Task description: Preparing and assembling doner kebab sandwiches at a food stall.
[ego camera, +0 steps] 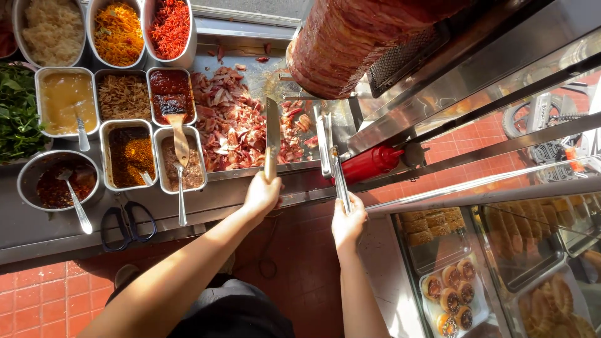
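Above the steel tray (250, 81), the meat cone (350, 44) is cut off by the frame edge. Left hand (261, 195) is closed around the long knife (272, 134), blade over the shaved meat (231, 122); right hand (348, 222) grips metal tongs (332, 159) beside a red bottle (369, 164)

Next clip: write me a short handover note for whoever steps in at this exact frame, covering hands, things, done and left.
Left hand: grips the long steel knife, blade over the pile of shaved reddish meat.
Right hand: holds the long metal tongs, tips near the meat.
Done: much meat lies cut on the steel tray.
Left: the big meat cone on the vertical spit is largely uncut.
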